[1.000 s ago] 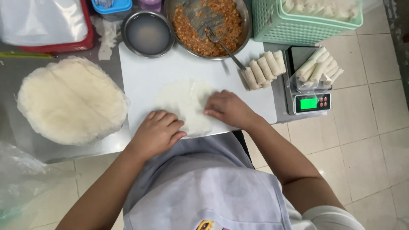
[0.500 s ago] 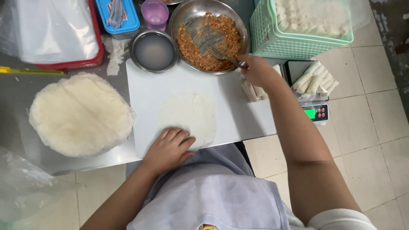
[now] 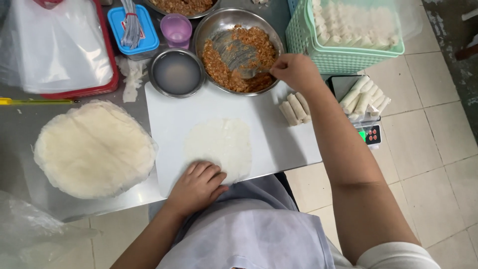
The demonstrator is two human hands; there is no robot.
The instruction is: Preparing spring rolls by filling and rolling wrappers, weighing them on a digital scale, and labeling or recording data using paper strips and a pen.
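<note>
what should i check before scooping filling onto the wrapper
1. Wrapper lies flat on the white board: ok.
2. Left hand presses the wrapper's near edge to hold it: ok.
3. Right hand grips the spoon in the filling bowl: ok.
4. Spoon is loaded: cannot tell, its bowl is hidden in the filling.
5. Enough filling is left in the bowl: ok, though bare metal shows in the middle.
6. Finished rolls lie clear of the wrapper: ok.
</note>
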